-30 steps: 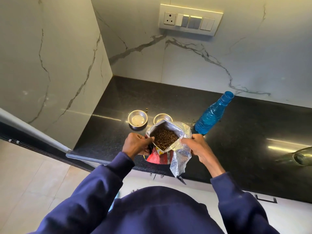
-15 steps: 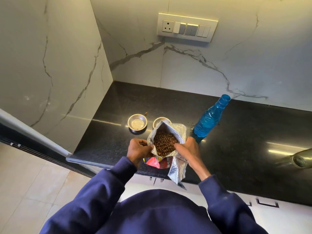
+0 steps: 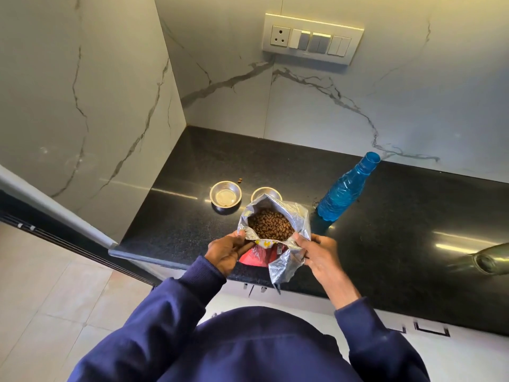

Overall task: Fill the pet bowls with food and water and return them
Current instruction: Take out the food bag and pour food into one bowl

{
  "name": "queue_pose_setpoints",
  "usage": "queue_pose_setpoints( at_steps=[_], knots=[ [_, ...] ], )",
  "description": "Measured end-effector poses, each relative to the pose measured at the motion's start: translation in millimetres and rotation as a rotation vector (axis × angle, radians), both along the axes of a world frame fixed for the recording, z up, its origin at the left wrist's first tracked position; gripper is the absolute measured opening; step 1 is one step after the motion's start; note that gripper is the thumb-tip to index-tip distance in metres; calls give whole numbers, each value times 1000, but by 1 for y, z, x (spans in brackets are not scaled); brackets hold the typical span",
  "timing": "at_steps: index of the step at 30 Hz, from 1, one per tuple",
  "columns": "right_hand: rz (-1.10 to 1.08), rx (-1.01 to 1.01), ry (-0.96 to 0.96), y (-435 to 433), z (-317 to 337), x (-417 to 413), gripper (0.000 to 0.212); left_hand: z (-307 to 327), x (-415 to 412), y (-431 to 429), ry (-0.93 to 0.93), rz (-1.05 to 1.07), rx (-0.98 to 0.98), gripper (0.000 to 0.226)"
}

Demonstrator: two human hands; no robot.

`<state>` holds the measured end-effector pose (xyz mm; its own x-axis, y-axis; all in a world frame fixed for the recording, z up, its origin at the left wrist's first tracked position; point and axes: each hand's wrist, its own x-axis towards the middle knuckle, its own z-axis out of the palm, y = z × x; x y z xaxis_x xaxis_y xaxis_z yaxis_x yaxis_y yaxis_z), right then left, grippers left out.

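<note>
both hands grasp the open food bag (image 3: 275,213) over the black counter (image 3: 385,230): left hand (image 3: 227,250) pinches its rim at 9 o'clock, right hand (image 3: 319,253) at 3. kibble (image 3: 271,224) shows inside. two steel bowls (image 3: 225,193) sit just beyond at 12 o'clock; blue bottle (image 3: 345,188) at 2.

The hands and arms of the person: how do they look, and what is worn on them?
Both arms wear long dark navy sleeves with ribbed cuffs that end at the wrists. The left hand and the right hand are bare, without gloves. No watch shows; whether a ring is worn is too small to tell.
</note>
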<state>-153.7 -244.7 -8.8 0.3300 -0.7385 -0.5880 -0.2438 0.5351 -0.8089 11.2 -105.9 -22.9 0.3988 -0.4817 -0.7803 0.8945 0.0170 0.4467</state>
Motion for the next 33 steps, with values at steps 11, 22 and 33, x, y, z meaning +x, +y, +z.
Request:
queue_pose_setpoints(
  at_steps=[11, 22, 33],
  knots=[
    [-126, 394, -296, 1, -13, -3, 12, -7, -4, 0, 168, 134, -83, 21],
    [-119, 129, -206, -2, -17, -11, 11, 0, -6, -4, 193, 216, -128, 24],
    [-356, 408, -433, 9, -24, 8, 24, 2, -2, -4, 261, 160, -173, 33]
  ],
)
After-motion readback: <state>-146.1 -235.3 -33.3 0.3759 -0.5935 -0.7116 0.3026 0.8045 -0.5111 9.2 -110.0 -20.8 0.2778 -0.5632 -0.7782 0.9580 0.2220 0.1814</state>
